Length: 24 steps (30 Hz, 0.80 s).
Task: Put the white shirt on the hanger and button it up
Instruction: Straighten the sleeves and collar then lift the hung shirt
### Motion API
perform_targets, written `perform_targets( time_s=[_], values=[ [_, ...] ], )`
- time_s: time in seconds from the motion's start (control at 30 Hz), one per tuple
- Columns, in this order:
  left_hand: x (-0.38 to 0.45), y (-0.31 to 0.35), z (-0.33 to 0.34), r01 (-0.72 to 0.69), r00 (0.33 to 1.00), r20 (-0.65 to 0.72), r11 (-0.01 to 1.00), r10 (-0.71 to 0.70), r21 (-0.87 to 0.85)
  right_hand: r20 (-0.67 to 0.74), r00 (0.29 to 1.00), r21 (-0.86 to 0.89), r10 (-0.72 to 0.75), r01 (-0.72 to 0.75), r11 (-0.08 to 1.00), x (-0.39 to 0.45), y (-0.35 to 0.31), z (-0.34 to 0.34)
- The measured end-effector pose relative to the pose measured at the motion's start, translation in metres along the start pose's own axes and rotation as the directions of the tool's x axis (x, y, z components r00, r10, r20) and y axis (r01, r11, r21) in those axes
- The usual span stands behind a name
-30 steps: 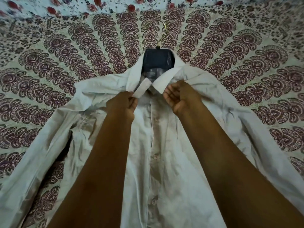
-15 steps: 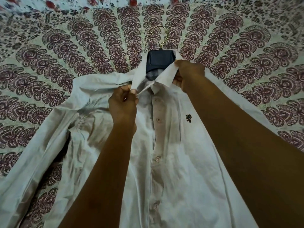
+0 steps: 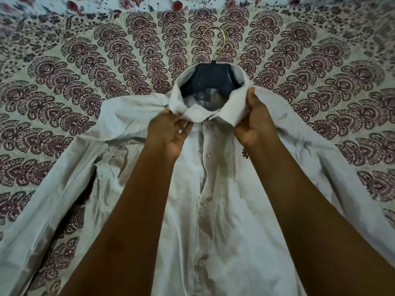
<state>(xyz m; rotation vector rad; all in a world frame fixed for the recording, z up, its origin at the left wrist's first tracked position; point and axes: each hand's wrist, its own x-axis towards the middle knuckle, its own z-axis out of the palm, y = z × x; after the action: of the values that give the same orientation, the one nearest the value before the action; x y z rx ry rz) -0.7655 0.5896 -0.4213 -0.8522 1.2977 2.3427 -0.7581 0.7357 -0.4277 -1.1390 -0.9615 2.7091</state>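
I see the white shirt (image 3: 224,221) lying face up in the middle of the patterned bedspread (image 3: 85,82), its sleeves spread toward the left and right edges. The dark hanger (image 3: 213,79) sits inside the collar (image 3: 233,110), hook pointing to the far edge. My left hand (image 3: 168,133) has its grip pinched on the left collar flap; my right hand (image 3: 254,122) is clamped on the right flap. The placket buttons look fastened.
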Motion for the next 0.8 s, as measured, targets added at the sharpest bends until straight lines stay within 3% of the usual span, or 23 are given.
perform_targets(
  time_s=[0.1, 0.2, 0.3, 0.4, 0.47, 0.53, 0.6, 0.7, 0.77, 0.8],
  values=[
    [-0.006, -0.004, 0.002, 0.067, 0.997, 0.029, 0.982, -0.074, 0.177, 0.004, 0.999, -0.146, -0.046, 0.046, 0.988, 0.005, -0.001, 0.006],
    [-0.007, -0.006, 0.001, 0.2, 0.98, -0.045, 0.946, -0.195, 0.257, 0.059, 0.997, -0.14, -0.047, 0.055, 0.989, 0.009, 0.004, 0.003],
    [-0.004, -0.006, -0.004, 0.196, 0.981, -0.021, 0.972, -0.195, 0.131, 0.099, 0.995, -0.138, 0.018, -0.005, 0.99, 0.008, 0.011, -0.008],
    [-0.001, -0.008, -0.006, 0.065, 0.991, 0.124, 0.995, -0.055, -0.079, 0.113, 0.992, -0.138, 0.056, -0.04, 0.99, 0.003, 0.017, -0.017],
    [0.002, -0.012, -0.004, 0.004, 0.979, 0.203, 0.982, 0.036, -0.19, 0.114, 0.992, -0.028, 0.05, -0.047, 0.999, 0.0, 0.016, -0.017],
    [0.003, -0.017, -0.001, 0.0, 0.973, 0.225, 0.975, 0.051, -0.222, 0.133, 0.99, 0.149, 0.038, -0.057, 0.987, 0.001, 0.012, -0.016],
    [0.005, -0.02, 0.004, 0.022, 0.979, 0.203, 0.986, 0.012, -0.168, 0.151, 0.988, 0.161, 0.038, -0.063, 0.985, 0.002, 0.011, -0.016],
    [0.006, -0.022, 0.004, 0.059, 0.988, 0.147, 0.996, -0.049, -0.062, 0.095, 0.995, -0.281, 0.022, 0.006, 0.96, 0.003, 0.014, -0.019],
    [0.007, -0.024, -0.001, 0.075, 0.989, 0.125, 0.997, -0.078, 0.03, 0.05, 0.994, -0.611, -0.096, 0.107, 0.785, 0.006, 0.01, -0.024],
    [0.01, -0.026, -0.004, 0.05, 0.996, 0.07, 0.986, -0.062, 0.162, 0.044, 0.98, -0.761, -0.196, 0.16, 0.628, 0.008, 0.005, -0.026]
  ],
)
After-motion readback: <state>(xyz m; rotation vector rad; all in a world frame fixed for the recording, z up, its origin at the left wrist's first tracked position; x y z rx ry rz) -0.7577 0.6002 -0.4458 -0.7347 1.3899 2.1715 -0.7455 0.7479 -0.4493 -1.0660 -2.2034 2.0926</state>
